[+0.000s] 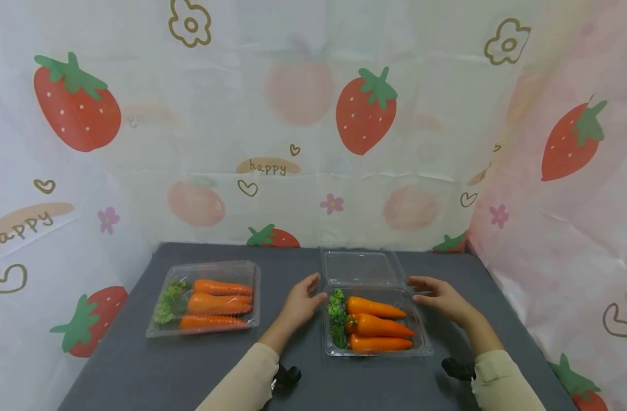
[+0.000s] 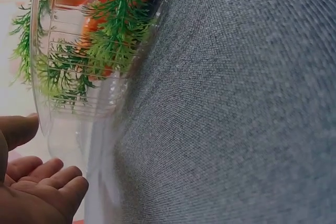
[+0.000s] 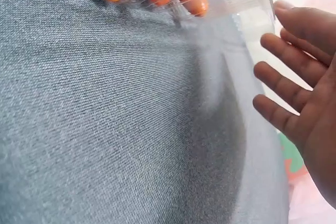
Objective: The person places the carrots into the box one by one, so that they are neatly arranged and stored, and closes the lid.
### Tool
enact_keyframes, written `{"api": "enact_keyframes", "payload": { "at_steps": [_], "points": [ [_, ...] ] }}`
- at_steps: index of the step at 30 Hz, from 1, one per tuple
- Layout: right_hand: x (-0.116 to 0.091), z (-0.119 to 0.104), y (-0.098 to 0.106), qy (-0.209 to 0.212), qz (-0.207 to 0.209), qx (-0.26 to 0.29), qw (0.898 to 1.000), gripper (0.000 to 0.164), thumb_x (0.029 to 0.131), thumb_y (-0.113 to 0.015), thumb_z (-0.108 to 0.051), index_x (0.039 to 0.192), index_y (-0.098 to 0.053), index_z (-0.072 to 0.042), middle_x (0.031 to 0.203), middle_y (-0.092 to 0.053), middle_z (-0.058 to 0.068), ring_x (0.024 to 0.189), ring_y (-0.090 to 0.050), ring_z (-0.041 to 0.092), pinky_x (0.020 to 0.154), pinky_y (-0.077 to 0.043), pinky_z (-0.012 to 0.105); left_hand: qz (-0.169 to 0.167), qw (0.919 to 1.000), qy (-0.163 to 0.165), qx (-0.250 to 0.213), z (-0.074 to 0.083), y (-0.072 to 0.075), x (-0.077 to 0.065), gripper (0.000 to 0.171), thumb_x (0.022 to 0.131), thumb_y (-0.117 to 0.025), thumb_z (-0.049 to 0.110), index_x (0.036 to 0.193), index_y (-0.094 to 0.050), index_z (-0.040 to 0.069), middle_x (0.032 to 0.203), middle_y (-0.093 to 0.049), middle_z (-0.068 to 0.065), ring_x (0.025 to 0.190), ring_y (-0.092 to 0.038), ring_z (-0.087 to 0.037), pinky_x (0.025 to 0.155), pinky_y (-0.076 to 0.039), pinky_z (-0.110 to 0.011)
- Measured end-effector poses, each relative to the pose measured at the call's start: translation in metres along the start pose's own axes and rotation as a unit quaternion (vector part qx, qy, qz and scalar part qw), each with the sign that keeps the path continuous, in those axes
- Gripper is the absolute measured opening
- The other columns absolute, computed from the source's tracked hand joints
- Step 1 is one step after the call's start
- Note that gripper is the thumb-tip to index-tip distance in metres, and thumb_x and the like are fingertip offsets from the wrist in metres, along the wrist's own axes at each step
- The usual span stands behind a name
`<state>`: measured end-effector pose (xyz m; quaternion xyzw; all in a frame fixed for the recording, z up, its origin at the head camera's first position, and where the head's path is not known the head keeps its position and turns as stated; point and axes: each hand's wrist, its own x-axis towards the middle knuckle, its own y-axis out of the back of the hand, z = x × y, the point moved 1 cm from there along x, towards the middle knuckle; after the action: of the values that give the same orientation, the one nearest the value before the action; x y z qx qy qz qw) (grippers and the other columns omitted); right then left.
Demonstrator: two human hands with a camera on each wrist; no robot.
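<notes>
A clear plastic clamshell box (image 1: 377, 353) lies on the grey table with its lid (image 1: 361, 268) folded back behind it. Inside are several orange carrots (image 1: 380, 325) with leafy green tops (image 1: 336, 319) at the left. My left hand (image 1: 302, 301) is at the box's back left corner, fingers relaxed and thumb tip right by the rim. On the other side my right hand (image 1: 441, 297) reaches to the back right corner, fingers loosely extended. Both wrist views show the palms facing the box with nothing held in them, the left fingers (image 2: 52, 177) slightly bent and the right fingers (image 3: 286, 82) spread.
A second clear box (image 1: 205, 331), lid closed over carrots and greens, sits to the left on the table (image 1: 292, 382). Behind and at the sides hangs a cloth (image 1: 313, 137) printed with strawberries, standing close along the table's back edge.
</notes>
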<state>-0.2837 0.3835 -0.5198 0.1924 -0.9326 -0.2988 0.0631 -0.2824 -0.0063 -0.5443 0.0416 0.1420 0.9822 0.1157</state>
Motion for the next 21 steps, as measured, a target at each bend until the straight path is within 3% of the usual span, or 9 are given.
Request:
{"api": "enact_keyframes", "payload": {
  "at_steps": [5, 16, 21],
  "points": [
    [0.002, 0.001, -0.002, -0.003, -0.002, 0.01, 1.0, 0.056, 0.102, -0.066, -0.024, 0.15, -0.049, -0.001, 0.149, -0.052, 0.025, 0.133, -0.05, 0.047, 0.1, -0.054, 0.047, -0.015, 0.9998, 0.002, -0.016, 0.0, -0.002, 0.002, 0.061, 0.102, -0.061, 0.005, 0.156, -0.035, -0.005, 0.159, -0.042, -0.021, 0.146, -0.041, -0.039, 0.114, -0.042, -0.052],
    [0.006, 0.001, -0.004, -0.05, -0.036, 0.049, 0.997, 0.059, 0.104, -0.061, -0.027, 0.153, -0.044, 0.001, 0.155, -0.046, 0.025, 0.143, -0.042, 0.046, 0.115, -0.035, 0.063, -0.032, 0.9988, 0.003, -0.037, 0.003, -0.001, 0.008, 0.062, 0.101, -0.059, -0.002, 0.156, -0.032, -0.008, 0.158, -0.041, -0.024, 0.146, -0.04, -0.041, 0.113, -0.044, -0.05],
    [0.008, 0.002, -0.006, -0.055, -0.041, 0.069, 0.995, 0.061, 0.105, -0.06, -0.023, 0.155, -0.039, 0.003, 0.157, -0.043, 0.026, 0.144, -0.04, 0.046, 0.117, -0.033, 0.064, -0.039, 0.9954, 0.014, -0.087, 0.001, 0.0, 0.011, 0.066, 0.1, -0.059, -0.006, 0.157, -0.028, -0.008, 0.159, -0.038, -0.026, 0.147, -0.038, -0.041, 0.112, -0.046, -0.048]
  ]
}}
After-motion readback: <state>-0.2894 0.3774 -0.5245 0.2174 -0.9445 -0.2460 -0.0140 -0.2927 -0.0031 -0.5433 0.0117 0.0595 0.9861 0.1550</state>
